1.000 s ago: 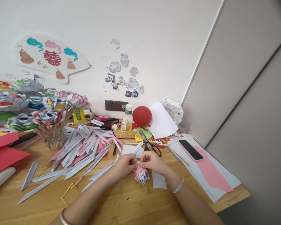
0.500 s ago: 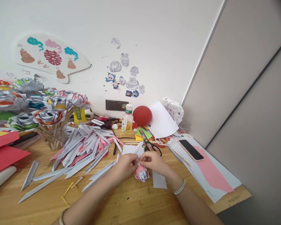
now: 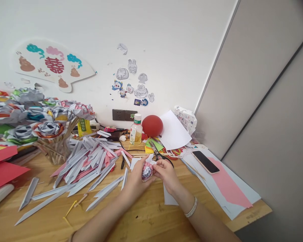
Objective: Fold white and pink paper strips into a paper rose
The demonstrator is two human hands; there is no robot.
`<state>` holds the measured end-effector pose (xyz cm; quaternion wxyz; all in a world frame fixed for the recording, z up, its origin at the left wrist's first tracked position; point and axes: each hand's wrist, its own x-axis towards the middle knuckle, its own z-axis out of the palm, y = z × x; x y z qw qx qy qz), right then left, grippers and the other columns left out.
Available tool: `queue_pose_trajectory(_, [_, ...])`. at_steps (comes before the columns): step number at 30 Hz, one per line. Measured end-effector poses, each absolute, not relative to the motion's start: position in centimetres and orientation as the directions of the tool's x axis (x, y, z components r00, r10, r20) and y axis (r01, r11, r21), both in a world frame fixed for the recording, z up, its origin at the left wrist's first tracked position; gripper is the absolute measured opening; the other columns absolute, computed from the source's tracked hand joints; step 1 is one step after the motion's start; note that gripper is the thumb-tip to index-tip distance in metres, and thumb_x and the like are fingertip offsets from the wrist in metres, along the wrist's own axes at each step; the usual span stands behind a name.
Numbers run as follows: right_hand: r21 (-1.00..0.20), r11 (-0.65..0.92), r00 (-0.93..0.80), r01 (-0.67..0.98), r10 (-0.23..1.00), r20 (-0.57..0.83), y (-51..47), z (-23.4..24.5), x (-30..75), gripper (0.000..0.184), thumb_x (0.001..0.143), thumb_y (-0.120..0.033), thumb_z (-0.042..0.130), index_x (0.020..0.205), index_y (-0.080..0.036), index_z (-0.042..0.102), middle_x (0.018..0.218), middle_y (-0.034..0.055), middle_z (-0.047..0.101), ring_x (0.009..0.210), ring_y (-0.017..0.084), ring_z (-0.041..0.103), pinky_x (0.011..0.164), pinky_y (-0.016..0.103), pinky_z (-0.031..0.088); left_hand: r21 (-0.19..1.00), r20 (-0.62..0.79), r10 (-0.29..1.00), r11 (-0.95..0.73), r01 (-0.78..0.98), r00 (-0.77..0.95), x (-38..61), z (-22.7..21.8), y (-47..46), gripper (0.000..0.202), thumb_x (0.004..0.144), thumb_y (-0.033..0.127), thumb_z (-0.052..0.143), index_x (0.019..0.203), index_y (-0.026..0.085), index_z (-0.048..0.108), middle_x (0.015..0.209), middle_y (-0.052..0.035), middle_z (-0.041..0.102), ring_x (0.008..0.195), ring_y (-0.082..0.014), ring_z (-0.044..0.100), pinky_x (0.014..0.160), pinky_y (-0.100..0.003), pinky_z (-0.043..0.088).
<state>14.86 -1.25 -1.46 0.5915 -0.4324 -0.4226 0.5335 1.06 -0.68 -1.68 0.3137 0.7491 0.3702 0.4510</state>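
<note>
A small pink-and-white folded paper flower (image 3: 147,170) is held above the wooden table. My left hand (image 3: 137,178) wraps round its left side and underside, fingers closed on it. On the other side, my right hand (image 3: 164,172) pinches the flower's edge with thumb and fingertips. White paper points stick up from the flower's top. Just behind the hands lie black-handled scissors (image 3: 159,154), and a white paper piece (image 3: 169,197) lies partly under my right wrist.
Left of the hands spreads a pile of folded paper strips (image 3: 91,158). A container of paper flowers (image 3: 54,151) stands behind it. Further back are a bottle (image 3: 136,131) and a red balloon (image 3: 152,125). A phone (image 3: 205,162) rests on paper sheets at right.
My left hand has turned and now cups the paper flower from the left and below. The flower has been raised and tipped up. My right hand has shifted to its right edge.
</note>
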Motion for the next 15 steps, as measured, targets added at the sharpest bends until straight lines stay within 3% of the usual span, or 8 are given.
queue_pose_trajectory(5, [-0.983, 0.073, -0.047, -0.171, 0.996, 0.082, -1.8, -0.1, 15.0, 0.026, 0.063, -0.037, 0.068, 0.074, -0.014, 0.061, 0.068, 0.0022, 0.06, 0.067, 0.015, 0.058, 0.069, 0.031, 0.048, 0.706, 0.489, 0.797, -0.601, 0.375, 0.355, 0.2, -1.1, -0.2, 0.037, 0.072, 0.029, 0.057, 0.105, 0.021, 0.045, 0.103, -0.0083, 0.055, 0.099, -0.0233, 0.051, 0.086, -0.039, 0.041])
queue_pose_trajectory(8, [-0.982, 0.077, -0.098, -0.17, 0.991, 0.094, -1.8, 0.2, 15.4, 0.024, 0.064, -0.037, 0.067, 0.071, -0.015, 0.06, 0.068, 0.0009, 0.059, 0.066, 0.013, 0.056, 0.067, 0.029, 0.047, 0.632, 0.562, 0.725, -0.687, 0.359, 0.399, -0.2, -0.8, -0.3, 0.039, 0.072, 0.029, 0.058, 0.108, 0.023, 0.045, 0.109, -0.0088, 0.053, 0.105, -0.0239, 0.048, 0.091, -0.039, 0.038])
queue_pose_trajectory(15, [-0.958, -0.079, -0.337, -0.274, 0.942, 0.018, -2.1, 0.0, 15.7, 0.018, 0.07, -0.032, 0.063, 0.071, -0.016, 0.058, 0.061, -0.0021, 0.055, 0.055, 0.008, 0.05, 0.058, 0.022, 0.043, 0.53, 0.665, 0.624, -0.781, 0.33, 0.41, -0.9, -0.7, -0.8, 0.05, 0.068, 0.032, 0.064, 0.113, 0.023, 0.044, 0.119, -0.0105, 0.045, 0.113, -0.0246, 0.043, 0.094, -0.037, 0.037])
